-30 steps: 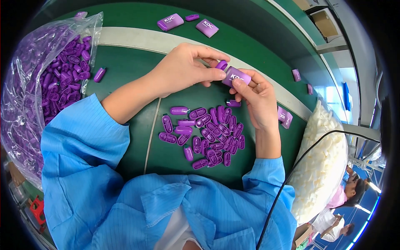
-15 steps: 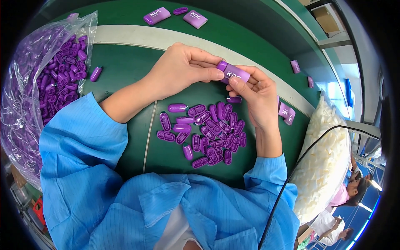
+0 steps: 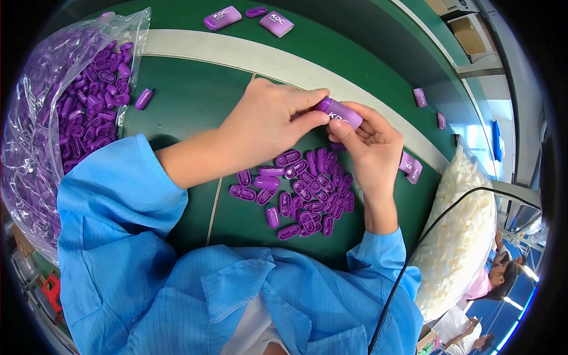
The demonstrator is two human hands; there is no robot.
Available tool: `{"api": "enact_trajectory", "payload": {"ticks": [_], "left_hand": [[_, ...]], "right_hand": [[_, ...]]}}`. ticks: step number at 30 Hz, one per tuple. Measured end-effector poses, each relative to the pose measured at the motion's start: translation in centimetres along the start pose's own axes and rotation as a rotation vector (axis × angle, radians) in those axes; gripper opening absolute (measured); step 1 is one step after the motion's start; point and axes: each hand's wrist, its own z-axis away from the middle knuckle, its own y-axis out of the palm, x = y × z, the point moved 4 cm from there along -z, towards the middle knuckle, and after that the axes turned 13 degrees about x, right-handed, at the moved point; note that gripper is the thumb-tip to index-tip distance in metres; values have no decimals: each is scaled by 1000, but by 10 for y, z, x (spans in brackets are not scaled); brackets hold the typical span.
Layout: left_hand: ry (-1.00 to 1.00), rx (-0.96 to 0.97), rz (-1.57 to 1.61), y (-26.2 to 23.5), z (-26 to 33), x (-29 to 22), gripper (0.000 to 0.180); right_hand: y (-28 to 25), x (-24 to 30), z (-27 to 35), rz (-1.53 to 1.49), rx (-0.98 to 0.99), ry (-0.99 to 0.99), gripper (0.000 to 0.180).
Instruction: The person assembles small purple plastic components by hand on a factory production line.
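Observation:
Above the middle of the green tabletop, both hands meet at a small light-purple oval case (image 3: 348,115) with white lettering. My right hand (image 3: 377,145) wraps its thumb and fingers round the case body. At the left end of the case sits a darker purple end cap (image 3: 323,105), pinched between the thumb and forefinger of my left hand (image 3: 266,115). Partly hidden by the left hand and wrist, a loose group of dark purple oval caps (image 3: 305,189) lies below, several with their hollow side up.
At left, a clear plastic bag (image 3: 35,136) spills many purple caps; one cap (image 3: 144,99) lies beside it. Finished-looking cases (image 3: 222,19) rest on the green strip beyond the pale rail (image 3: 236,50). A bag of cream-coloured pieces (image 3: 458,236) and a black cable (image 3: 408,260) are right.
Both hands and the case have shifted slightly right and down in the picture. My left hand has turned, with its back more toward view and its thumb and forefinger at the end cap.

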Motion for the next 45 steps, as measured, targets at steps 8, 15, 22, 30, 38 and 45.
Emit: {"api": "enact_trajectory", "payload": {"ticks": [8,15,22,30,38,45], "left_hand": [[109,-14,-111,3,-24,12,42],[-79,-267,-624,-92,-64,69,22],[-309,-60,-759,-113,-61,94,18],[-239,-104,-722,-122,-61,105,17],[-515,-200,93,-146,-62,97,22],[-196,-104,666,-110,-52,94,33]], "right_hand": [[-19,-9,-35,215,-62,-101,25],[-72,-29,-107,503,-66,26,30],[-73,-20,-123,584,65,57,28],[6,16,-120,648,699,126,27],[73,5,-193,1064,121,-426,48],[26,40,-112,913,227,-221,43]]}}
